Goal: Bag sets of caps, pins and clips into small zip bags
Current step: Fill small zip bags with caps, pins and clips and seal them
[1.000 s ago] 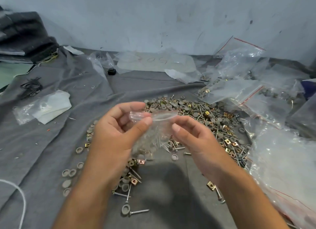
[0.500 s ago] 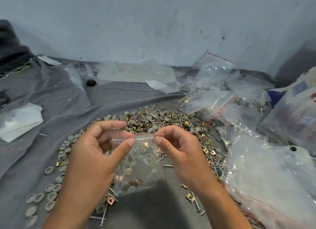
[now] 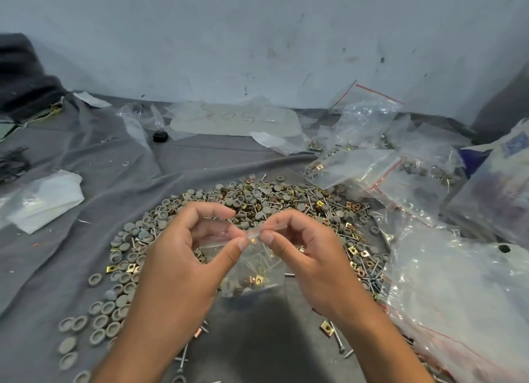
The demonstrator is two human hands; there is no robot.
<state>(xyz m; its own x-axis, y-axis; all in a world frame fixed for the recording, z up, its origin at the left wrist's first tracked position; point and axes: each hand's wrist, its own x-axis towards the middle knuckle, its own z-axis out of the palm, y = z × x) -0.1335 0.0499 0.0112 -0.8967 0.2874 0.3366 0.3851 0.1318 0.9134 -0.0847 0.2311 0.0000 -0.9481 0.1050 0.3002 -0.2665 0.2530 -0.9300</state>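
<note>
A: Surface?
B: Grey cloth (image 3: 86,159), creased, spread over the worktop. Scuffed pale wall (image 3: 257,39) behind. Dark bundle (image 3: 20,76) far left.

A: Hands?
B: Two. Left hand (image 3: 183,256) and right hand (image 3: 309,256) both pinching the top strip of one small zip bag (image 3: 252,265), thumb tips almost touching. Bag hangs between them, above the cloth.

A: Inside it?
B: Pins, at least one brass clip, grey caps at the bottom. Can't count them through the plastic.

A: Loose stock?
B: One heap (image 3: 272,205) just beyond the hands: caps, pins, clips mixed, far too many to count. Caps (image 3: 100,322) trail off to the left front. One stray clip (image 3: 327,327) near the right wrist.

A: Other bags?
B: Pile of bags (image 3: 372,165) at right, red-lined, some filled; overlap, so no firm count. One large bag (image 3: 458,297) near right. One white packet (image 3: 43,202) at left. One sheet (image 3: 234,119) by the wall with handwritten digits. One small black object (image 3: 159,136) beside it.
</note>
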